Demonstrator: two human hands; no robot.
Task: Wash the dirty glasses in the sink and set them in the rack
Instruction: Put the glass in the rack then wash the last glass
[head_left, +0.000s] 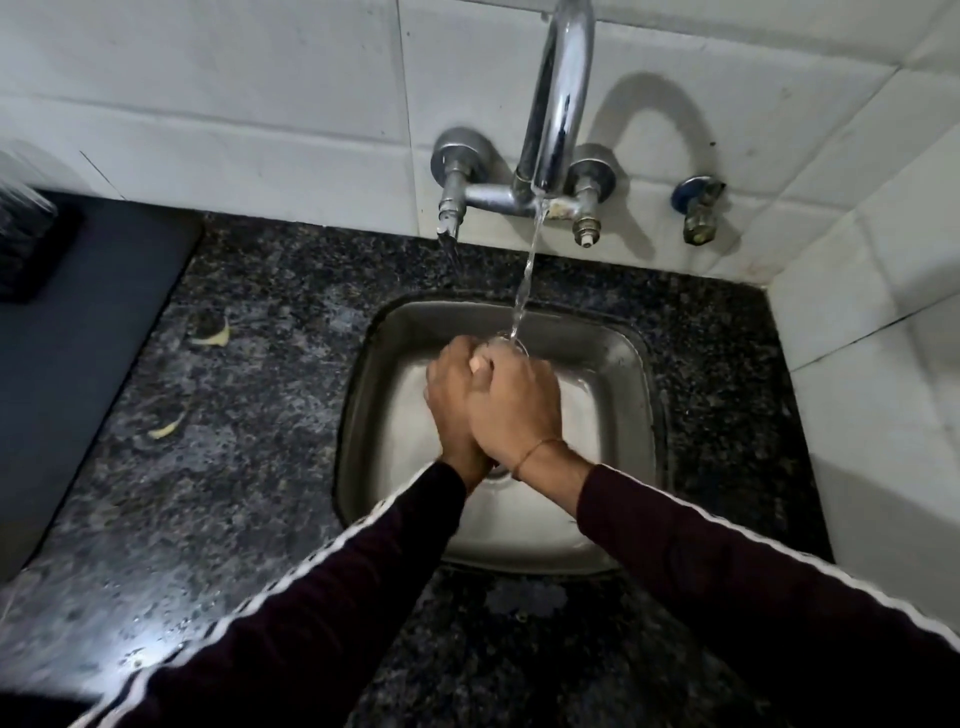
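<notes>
Over the steel sink (618, 364) both my hands are wrapped around a clear glass (508, 344), of which only the rim shows past my fingers. My right hand (514, 402) lies over the glass on top, and my left hand (451, 400) presses against it from the left. A thin stream of water (527, 270) falls from the chrome tap (558, 98) onto the glass rim. Most of the glass is hidden by my hands.
Dark speckled granite counter (249, 426) surrounds the sink, with two yellowish scraps (213, 335) on its left part. A dark mat or tray (78, 332) lies at the far left, with a dark ribbed object (21, 234) behind it. White tiled walls stand behind and to the right.
</notes>
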